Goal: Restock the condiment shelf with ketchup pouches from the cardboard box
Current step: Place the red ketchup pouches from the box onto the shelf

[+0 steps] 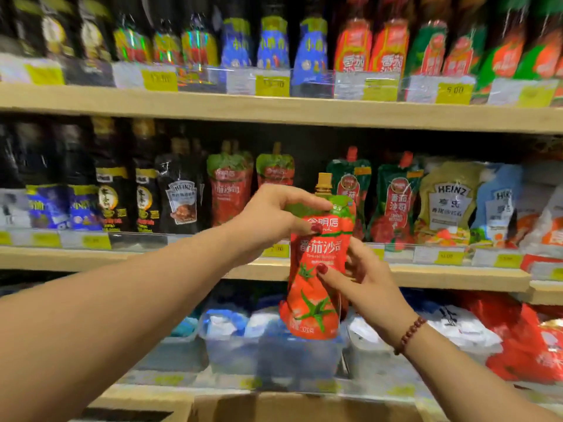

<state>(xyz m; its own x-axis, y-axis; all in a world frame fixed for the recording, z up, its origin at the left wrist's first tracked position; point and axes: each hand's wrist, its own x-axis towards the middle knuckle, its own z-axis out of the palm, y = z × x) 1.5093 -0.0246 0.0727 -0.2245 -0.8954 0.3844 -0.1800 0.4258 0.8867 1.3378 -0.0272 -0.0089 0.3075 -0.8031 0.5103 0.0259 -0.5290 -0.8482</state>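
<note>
I hold a red ketchup pouch with a green top and a gold cap upright in front of the middle shelf. My left hand pinches its upper left corner. My right hand grips its right side at mid height, thumb on the front. Two matching pouches stand on that shelf just behind and to the left. The cardboard box shows at the bottom edge, below the pouch.
Dark sauce pouches fill the middle shelf at left, green ketchup pouches and Heinz pouches at right. The top shelf carries bottles and pouches. Clear bins of packets sit on the lower shelf.
</note>
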